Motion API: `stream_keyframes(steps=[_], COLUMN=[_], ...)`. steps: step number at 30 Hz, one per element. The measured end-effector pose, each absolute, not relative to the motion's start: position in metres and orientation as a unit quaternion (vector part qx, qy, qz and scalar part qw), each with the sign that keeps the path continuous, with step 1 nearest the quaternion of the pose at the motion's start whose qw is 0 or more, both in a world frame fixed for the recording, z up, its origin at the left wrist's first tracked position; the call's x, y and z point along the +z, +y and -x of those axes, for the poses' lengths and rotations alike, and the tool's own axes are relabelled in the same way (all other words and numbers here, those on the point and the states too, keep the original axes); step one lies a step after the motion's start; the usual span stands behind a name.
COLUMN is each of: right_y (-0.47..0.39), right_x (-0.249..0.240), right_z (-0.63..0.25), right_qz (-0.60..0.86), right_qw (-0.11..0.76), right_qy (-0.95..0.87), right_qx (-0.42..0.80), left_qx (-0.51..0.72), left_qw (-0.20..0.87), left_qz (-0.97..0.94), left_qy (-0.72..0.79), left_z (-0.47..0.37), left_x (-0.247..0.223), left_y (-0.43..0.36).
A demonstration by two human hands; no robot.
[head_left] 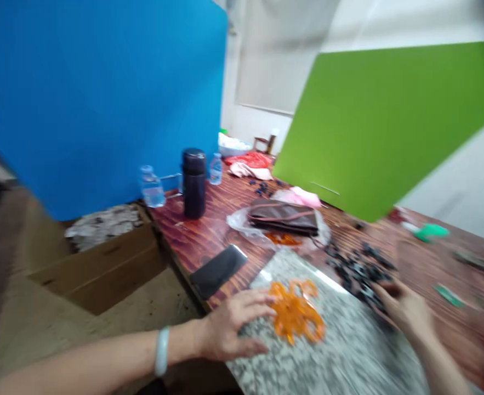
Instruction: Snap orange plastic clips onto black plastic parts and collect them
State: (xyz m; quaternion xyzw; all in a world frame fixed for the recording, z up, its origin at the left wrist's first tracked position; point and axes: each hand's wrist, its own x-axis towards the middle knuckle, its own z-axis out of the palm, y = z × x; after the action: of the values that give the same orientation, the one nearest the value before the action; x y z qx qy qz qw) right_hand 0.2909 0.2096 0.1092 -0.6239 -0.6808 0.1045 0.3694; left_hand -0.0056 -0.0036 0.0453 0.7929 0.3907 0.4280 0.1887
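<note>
My left hand (237, 323) is stretched out with its fingers apart, at the left side of some orange translucent plastic pieces (293, 312). These pieces have ring-like shapes and lie on a grey speckled slab (274, 362). At the slab's right edge, my right hand (404, 307) reaches into a pile of small black parts (359, 269). Its fingertips are partly hidden and blurred among the parts, so I cannot make out whether one is held.
A phone (219, 269), a dark thermos (194, 184) and water bottles (152, 187) stand or lie leftward on the wooden table. Behind the slab, a brown pouch (285, 216) rests on a plastic bag. Blue (102, 99) and green (381, 120) panels rise behind. A cardboard box (102, 269) sits below left.
</note>
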Motion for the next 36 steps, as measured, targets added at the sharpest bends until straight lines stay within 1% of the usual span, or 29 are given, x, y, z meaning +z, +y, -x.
stream_keyframes(steps=[4, 9, 10, 13, 14, 17, 19, 21, 25, 28, 31, 33, 36], right_y=[0.183, 0.116, 0.097, 0.042, 0.026, -0.006, -0.019, -0.027, -0.038, -0.042, -0.038, -0.029, -0.010], right_x=[0.112, 0.111, 0.111, 0.108, 0.106, 0.101, 0.098, 0.096, 0.093, 0.089, 0.084, 0.081, 0.077], right_z=[-0.311, -0.319, -0.317, -0.307, -0.303, -0.292, -0.286, -0.281, -0.275, -0.275, -0.283, -0.292, -0.305], right_qz=[0.646, 0.619, 0.613, 0.596, 0.589, 0.564, 0.556, 0.553, 0.557, 0.565, 0.567, 0.583, 0.623], right_qw=[0.403, 0.433, 0.436, 0.438, 0.444, 0.468, 0.479, 0.487, 0.498, 0.485, 0.462, 0.449, 0.396], right_qy=[-0.623, -0.582, -0.575, -0.547, -0.528, -0.459, -0.432, -0.421, -0.404, -0.409, -0.459, -0.520, -0.623], right_qx=[0.178, 0.299, 0.323, 0.392, 0.421, 0.502, 0.523, 0.528, 0.528, 0.528, 0.505, 0.434, 0.261], left_qx=[0.423, 0.427, 0.415, 0.380, 0.386, 0.354, 0.349, 0.357, 0.374, 0.369, 0.372, 0.379, 0.391], left_qw=[0.234, 0.210, 0.220, 0.331, 0.384, 0.596, 0.675, 0.711, 0.744, 0.766, 0.765, 0.758, 0.749], left_qz=[-0.767, -0.773, -0.780, -0.756, -0.724, -0.581, -0.511, -0.473, -0.401, -0.359, -0.342, -0.330, -0.305], left_qy=[0.422, 0.420, 0.414, 0.418, 0.424, 0.427, 0.401, 0.379, 0.381, 0.385, 0.399, 0.417, 0.440], left_z=[0.009, 0.003, -0.001, -0.026, -0.038, -0.077, -0.098, -0.113, -0.121, -0.120, -0.118, -0.116, -0.114], left_x=[0.042, 0.051, 0.056, 0.068, 0.071, 0.076, 0.078, 0.077, 0.072, 0.070, 0.071, 0.073, 0.074], left_y=[-0.002, -0.004, -0.008, -0.022, -0.025, -0.028, -0.025, -0.023, -0.020, -0.019, -0.018, -0.018, -0.018])
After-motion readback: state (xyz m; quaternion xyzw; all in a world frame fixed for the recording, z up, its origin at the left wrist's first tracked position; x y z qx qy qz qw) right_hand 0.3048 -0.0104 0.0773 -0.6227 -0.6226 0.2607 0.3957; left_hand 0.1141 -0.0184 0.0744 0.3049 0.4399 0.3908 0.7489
